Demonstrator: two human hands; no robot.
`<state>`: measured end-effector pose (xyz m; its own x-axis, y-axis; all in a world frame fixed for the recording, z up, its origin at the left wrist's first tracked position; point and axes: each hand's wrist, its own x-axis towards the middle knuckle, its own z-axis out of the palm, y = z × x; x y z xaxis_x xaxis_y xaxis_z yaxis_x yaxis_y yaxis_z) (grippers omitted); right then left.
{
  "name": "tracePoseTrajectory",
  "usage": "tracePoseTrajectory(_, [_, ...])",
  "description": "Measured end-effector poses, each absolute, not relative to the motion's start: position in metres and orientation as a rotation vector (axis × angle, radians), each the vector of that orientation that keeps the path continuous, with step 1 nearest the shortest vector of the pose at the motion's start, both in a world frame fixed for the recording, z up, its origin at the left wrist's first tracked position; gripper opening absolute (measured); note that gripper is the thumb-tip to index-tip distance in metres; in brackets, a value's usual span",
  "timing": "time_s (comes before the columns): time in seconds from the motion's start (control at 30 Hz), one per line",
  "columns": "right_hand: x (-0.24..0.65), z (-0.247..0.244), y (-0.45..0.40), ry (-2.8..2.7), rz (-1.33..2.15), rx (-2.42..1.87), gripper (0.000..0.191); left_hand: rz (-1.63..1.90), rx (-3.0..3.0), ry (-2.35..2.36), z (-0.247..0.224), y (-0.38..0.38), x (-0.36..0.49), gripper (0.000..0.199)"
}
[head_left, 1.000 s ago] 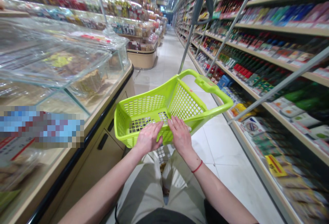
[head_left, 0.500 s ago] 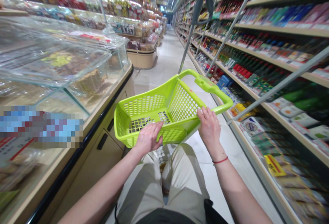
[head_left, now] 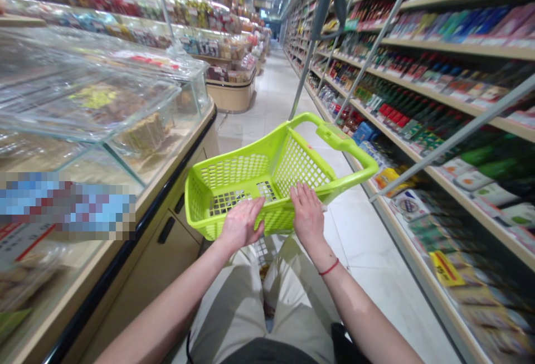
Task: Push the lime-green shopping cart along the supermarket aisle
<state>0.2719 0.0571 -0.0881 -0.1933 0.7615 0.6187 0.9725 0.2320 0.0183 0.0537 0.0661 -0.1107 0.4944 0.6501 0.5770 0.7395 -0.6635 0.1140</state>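
A bright green plastic basket cart with perforated walls stands in front of my knees, nothing inside its basket. On its near rim, left of the middle, rests my left hand, fingers over the edge and thumb on the near side. My right hand, with a red string at the wrist, lies on the same rim farther right, its fingers extended over the edge. The green handle rises at the cart's right end, touched by neither hand.
Glass-covered food bins top a wooden counter along the left. Tall shelves of packaged goods line the right, with slanted metal bars in front. A tiled aisle runs ahead. A grey pole with a loop stands behind the cart.
My right hand has slid left along the near rim, away from the handle end and closer to my left hand. My left hand and the cart have stayed nearly still.
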Motion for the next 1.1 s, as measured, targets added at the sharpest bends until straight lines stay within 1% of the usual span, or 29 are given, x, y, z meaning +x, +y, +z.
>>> tracePoseTrajectory(0.17, [0.261, -0.092, 0.055, -2.092, -0.584, -1.524, 0.054, -0.901, -2.58, -1.204, -0.11, 0.066, 0.053, 0.067])
tracePoseTrajectory(0.3, [0.268, -0.086, 0.054, -2.168, -0.6, -1.499, 0.054, -0.896, -2.575, -1.204, -0.109, 0.065, 0.051, 0.067])
tracePoseTrajectory(0.53, [0.322, -0.059, 0.059, -2.121, -0.722, -1.612, 0.045, -0.9, -2.602, -1.195, -0.109, 0.065, 0.049, 0.07])
tracePoseTrajectory(0.7, [0.348, -0.047, 0.061, -1.999, -0.812, -1.714, 0.045, -0.88, -2.591, -1.211, -0.108, 0.065, 0.051, 0.066])
tracePoseTrajectory(0.87, [0.336, -0.058, 0.063, -1.924, -0.793, -1.72, 0.044, -0.887, -2.565, -1.205, -0.108, 0.065, 0.051, 0.065])
tracePoseTrajectory(1.1, [0.3, -0.078, 0.063, -1.985, -0.677, -1.612, 0.053, -0.89, -2.557, -1.194, -0.109, 0.066, 0.051, 0.065])
